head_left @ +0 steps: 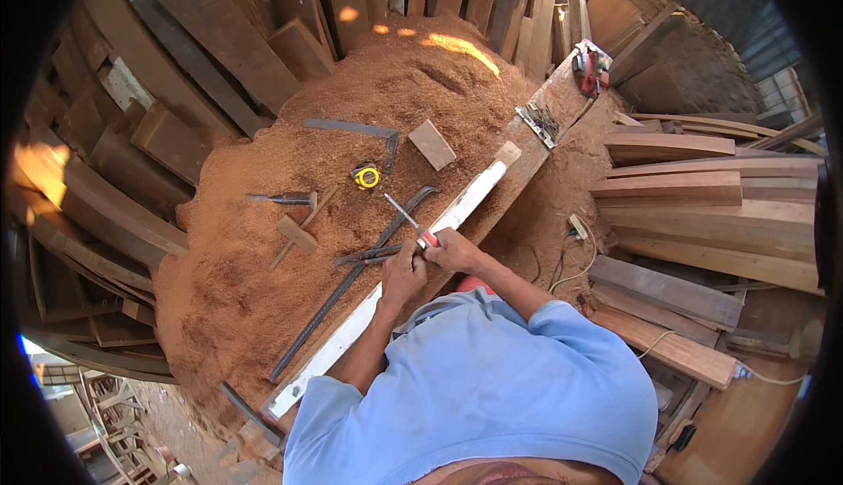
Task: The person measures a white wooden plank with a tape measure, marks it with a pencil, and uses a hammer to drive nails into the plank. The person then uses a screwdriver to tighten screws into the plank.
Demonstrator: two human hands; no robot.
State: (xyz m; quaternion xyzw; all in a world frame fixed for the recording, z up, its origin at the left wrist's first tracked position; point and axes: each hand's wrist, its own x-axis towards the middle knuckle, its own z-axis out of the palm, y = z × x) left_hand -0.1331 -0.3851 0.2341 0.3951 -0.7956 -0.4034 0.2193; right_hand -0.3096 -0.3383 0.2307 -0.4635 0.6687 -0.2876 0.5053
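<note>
Sawdust is heaped over the bench (263, 248), where a pale wooden strip (457, 213) lies diagonally. A red-handled chisel (413, 226) is gripped over that strip by the right hand (452, 248), fingers closed around its handle. The left hand (402, 276) is pressed beside it, fingers curled. A yellow tape measure (366, 176) lies well apart.

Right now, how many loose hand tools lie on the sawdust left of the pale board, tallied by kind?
Steel squares: 2, the small square and the long square
Yellow tape measure: 1
Chisel: 1
Wooden mallet: 1
Total: 5
Not counted: the red-handled tool gripped by the right hand, with the left hand beside it.
</note>
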